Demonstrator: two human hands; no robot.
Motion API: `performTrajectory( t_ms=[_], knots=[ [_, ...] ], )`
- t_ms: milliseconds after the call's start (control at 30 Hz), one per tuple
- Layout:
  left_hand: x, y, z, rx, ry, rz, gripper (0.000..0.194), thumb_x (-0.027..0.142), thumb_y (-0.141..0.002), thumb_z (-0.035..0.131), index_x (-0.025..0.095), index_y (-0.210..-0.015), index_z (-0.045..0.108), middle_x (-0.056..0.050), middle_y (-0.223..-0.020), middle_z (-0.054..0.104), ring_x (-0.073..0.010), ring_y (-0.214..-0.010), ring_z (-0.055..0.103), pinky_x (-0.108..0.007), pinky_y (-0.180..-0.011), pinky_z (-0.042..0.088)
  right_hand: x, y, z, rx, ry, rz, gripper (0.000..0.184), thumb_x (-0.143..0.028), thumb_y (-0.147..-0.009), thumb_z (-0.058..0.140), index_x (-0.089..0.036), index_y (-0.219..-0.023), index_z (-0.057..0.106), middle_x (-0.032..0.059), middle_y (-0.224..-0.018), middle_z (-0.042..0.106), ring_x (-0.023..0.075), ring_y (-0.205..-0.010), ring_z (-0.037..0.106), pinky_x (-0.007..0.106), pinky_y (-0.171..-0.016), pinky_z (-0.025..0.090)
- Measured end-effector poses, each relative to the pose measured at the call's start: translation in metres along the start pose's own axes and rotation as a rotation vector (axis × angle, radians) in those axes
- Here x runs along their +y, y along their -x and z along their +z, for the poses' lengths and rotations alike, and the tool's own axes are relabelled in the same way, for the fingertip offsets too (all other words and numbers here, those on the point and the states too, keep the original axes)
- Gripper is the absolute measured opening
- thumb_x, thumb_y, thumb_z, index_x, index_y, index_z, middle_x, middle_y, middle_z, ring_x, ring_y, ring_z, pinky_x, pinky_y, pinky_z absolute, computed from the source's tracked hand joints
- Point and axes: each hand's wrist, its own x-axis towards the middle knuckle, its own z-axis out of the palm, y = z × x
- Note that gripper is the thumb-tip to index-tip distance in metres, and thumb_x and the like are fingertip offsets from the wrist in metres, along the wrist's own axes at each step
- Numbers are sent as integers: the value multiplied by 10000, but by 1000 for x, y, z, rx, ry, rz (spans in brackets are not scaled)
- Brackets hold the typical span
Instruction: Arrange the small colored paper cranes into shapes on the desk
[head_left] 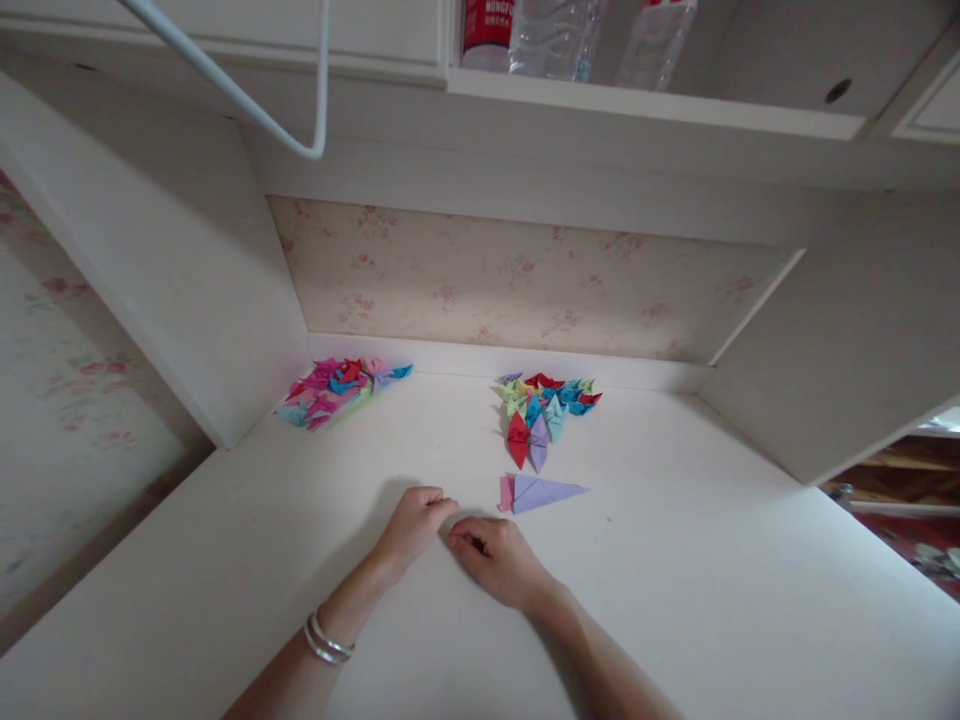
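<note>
My left hand [414, 522] rests on the white tabletop with its fingers curled in and its thumb pointing right; nothing shows in it. Close beside it, a small gap away, my right hand [499, 560] is loosely closed, with a dark hollow between thumb and fingers and no object visible there. Just beyond my right hand lies a folded lilac paper [546, 492] with a long point to the right. A pink paper piece [506, 493] sticks out at its left end. Behind these is a cluster of folded paper cranes [538, 442] in several colours.
A second pile of colourful paper cranes [330, 385] lies at the back left, near the side panel [165, 230]. Plastic bottles [551, 40] stand on the shelf above. A pale bent tube [247, 105] hangs down at upper left. The white desk [720, 600] extends to both sides.
</note>
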Motion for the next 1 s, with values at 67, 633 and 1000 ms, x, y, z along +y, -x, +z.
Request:
performTrajectory(
  t_ms=[67, 633, 1000],
  knots=[
    [-1, 0, 1, 4, 1, 6, 354, 373, -683, 541, 220, -553, 250, 67, -546, 193, -101, -541, 232, -262, -510, 169, 0, 0, 0, -2, -2, 0, 225, -219, -913, 464, -219, -848, 680, -16, -735, 659, 111, -638, 565, 206, -598, 376],
    [4, 1, 1, -12, -1, 6, 358, 371, -707, 538, 220, -564, 247, 64, -567, 187, -103, -557, 238, -260, -518, 179, -4, 2, -3, -9, 4, -10, 235, -214, -915, 453, -216, -844, 677, -2, -772, 676, 127, -696, 595, 214, -651, 398],
    [9, 3, 0, 14, 5, -5, 380, 385, -684, 554, 218, -551, 240, 66, -553, 198, -100, -553, 236, -252, -506, 182, -2, 2, 0, -6, -15, -16, 242, -215, -914, 445, -222, -876, 684, -1, -794, 685, 128, -706, 605, 215, -642, 399]
  ],
)
